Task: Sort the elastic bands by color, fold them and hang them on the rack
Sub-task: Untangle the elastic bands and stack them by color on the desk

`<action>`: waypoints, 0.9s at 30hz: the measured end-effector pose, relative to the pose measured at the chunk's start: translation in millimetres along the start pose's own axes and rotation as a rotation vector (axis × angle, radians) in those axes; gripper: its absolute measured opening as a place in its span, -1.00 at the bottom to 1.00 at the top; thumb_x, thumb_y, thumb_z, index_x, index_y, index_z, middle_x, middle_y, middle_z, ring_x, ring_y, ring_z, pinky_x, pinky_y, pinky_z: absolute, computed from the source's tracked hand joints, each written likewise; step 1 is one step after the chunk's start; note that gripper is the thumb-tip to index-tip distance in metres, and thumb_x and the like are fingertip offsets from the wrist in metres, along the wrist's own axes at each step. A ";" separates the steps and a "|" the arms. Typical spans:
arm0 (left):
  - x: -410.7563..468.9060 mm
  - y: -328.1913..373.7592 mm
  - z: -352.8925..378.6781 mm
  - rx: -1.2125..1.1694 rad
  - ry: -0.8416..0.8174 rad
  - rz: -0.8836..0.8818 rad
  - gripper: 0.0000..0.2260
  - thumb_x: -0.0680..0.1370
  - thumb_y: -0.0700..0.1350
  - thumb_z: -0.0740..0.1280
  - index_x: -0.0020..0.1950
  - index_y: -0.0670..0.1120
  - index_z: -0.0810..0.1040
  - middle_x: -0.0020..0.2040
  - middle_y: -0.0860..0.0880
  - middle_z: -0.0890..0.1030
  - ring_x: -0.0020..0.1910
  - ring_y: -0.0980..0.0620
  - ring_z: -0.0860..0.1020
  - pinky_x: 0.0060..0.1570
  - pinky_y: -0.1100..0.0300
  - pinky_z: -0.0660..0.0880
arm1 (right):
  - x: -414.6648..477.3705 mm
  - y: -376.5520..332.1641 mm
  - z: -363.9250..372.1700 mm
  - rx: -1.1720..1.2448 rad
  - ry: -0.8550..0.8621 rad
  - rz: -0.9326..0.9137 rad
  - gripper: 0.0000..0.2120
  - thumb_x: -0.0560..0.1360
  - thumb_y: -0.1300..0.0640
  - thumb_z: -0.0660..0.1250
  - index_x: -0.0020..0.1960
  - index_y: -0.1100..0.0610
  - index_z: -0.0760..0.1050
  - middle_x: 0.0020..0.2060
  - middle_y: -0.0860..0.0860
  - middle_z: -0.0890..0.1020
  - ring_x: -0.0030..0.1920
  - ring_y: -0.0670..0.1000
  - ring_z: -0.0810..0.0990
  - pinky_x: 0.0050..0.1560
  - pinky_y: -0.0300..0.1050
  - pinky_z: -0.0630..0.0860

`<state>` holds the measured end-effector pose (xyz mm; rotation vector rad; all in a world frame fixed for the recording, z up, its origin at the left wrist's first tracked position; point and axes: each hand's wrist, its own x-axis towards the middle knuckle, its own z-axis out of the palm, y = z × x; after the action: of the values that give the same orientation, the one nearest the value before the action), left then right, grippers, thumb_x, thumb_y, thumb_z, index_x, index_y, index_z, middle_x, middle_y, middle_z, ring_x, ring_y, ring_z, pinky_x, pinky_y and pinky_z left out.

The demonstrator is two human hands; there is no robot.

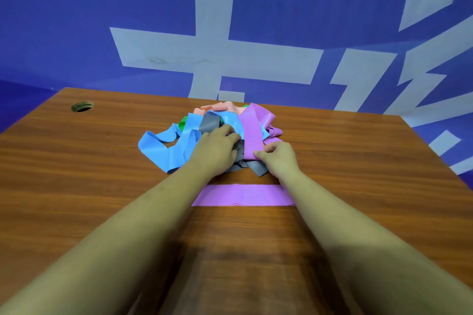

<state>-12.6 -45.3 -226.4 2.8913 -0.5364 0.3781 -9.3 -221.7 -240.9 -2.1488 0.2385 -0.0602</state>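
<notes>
Bare forearms stretched over a brown wood-grain table (76,186), blue wall with large white lettering (76,20) behind. Between the arms, flat on the wood, a folded purple band (243,195). Beyond, a tangled pile of elastic bands (163,148). Left hand (217,149) palm-down on a grey band (210,123), fingers bent, grip unclear. Right hand (277,158) pinching the near end of a long purple band (252,130).

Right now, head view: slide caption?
Left hand on the band pile, right hand pinches a purple band; a second purple band lies flat on the table.
</notes>
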 end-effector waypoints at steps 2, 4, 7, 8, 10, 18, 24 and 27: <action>-3.2 -2.0 4.8 -0.021 0.010 0.014 -0.66 0.58 -0.07 0.22 0.36 -0.01 0.49 0.30 -0.01 0.46 0.25 -0.09 0.44 0.05 0.01 0.40 | 2.9 -0.5 2.7 0.032 0.053 -0.023 -0.82 0.36 0.16 0.52 -0.28 0.23 0.57 -0.36 0.03 0.58 -0.28 0.01 0.50 -0.15 -0.05 0.45; -7.5 -5.0 9.2 -0.034 0.002 0.018 -0.65 0.59 -0.08 0.20 0.38 0.01 0.48 0.32 0.00 0.46 0.26 -0.09 0.44 0.07 0.00 0.41 | 4.7 -5.9 0.5 0.046 0.114 -0.079 -0.86 0.37 0.17 0.51 -0.28 0.18 0.57 -0.30 0.04 0.62 -0.24 0.03 0.55 -0.13 -0.03 0.48; -8.3 -4.7 12.6 -0.027 -0.050 0.013 -0.62 0.57 -0.11 0.20 0.39 0.05 0.45 0.35 0.06 0.46 0.29 -0.05 0.42 0.09 0.02 0.38 | -1.0 -24.5 -16.4 0.166 0.165 -0.152 -0.90 0.41 0.18 0.44 -0.25 0.13 0.54 -0.32 0.02 0.60 -0.32 -0.01 0.59 -0.25 -0.05 0.56; -6.8 -4.1 13.1 -0.041 -0.075 0.001 -0.62 0.56 -0.12 0.20 0.38 0.06 0.46 0.34 0.07 0.47 0.30 -0.04 0.42 0.09 0.03 0.37 | -5.1 -34.2 -25.4 0.226 0.156 -0.175 -0.93 0.44 0.24 0.40 -0.20 0.17 0.53 -0.32 0.03 0.57 -0.39 -0.08 0.55 -0.33 -0.13 0.52; -4.4 -3.1 10.7 -0.165 -0.092 -0.040 -0.65 0.54 -0.12 0.20 0.31 0.03 0.51 0.29 0.07 0.51 0.29 -0.02 0.43 0.10 0.05 0.36 | -13.1 -56.3 -45.8 0.331 0.123 -0.212 -0.91 0.46 0.35 0.33 -0.16 0.19 0.51 -0.30 0.06 0.53 -0.39 -0.10 0.48 -0.33 -0.18 0.45; -8.5 20.5 -80.4 -0.890 0.265 -0.224 -0.85 0.57 -0.06 0.29 0.09 0.00 0.59 0.01 0.06 0.63 -0.08 0.16 0.56 0.09 0.28 0.51 | -59.9 -142.4 -125.4 0.382 -0.074 -0.423 -0.85 0.46 0.36 0.32 -0.09 0.13 0.55 -0.26 0.00 0.58 -0.22 -0.03 0.52 -0.12 -0.05 0.51; -25.0 62.0 -148.2 -1.430 -0.012 -0.079 -0.55 0.54 0.22 0.28 0.35 0.04 0.50 0.32 -0.02 0.56 0.29 -0.02 0.53 0.36 -0.07 0.38 | -106.1 -182.9 -155.3 0.260 -0.270 -0.492 -0.86 0.46 0.41 0.25 -0.11 0.23 0.53 -0.30 0.11 0.54 -0.31 0.06 0.49 -0.29 -0.06 0.49; -41.1 74.0 -159.3 -1.561 -0.081 -0.046 -0.66 0.52 0.04 0.33 0.20 -0.12 0.57 0.12 -0.14 0.65 0.12 -0.14 0.60 0.24 -0.05 0.46 | -121.6 -190.2 -163.5 0.136 -0.290 -0.525 -0.82 0.44 0.39 0.25 -0.04 0.24 0.58 -0.31 0.09 0.58 -0.34 0.05 0.51 -0.30 -0.09 0.50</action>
<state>-111.4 -65.3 -76.9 1.3934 -0.4391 -0.1624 -122.4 -229.6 13.8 -2.0021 -0.4865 -0.0630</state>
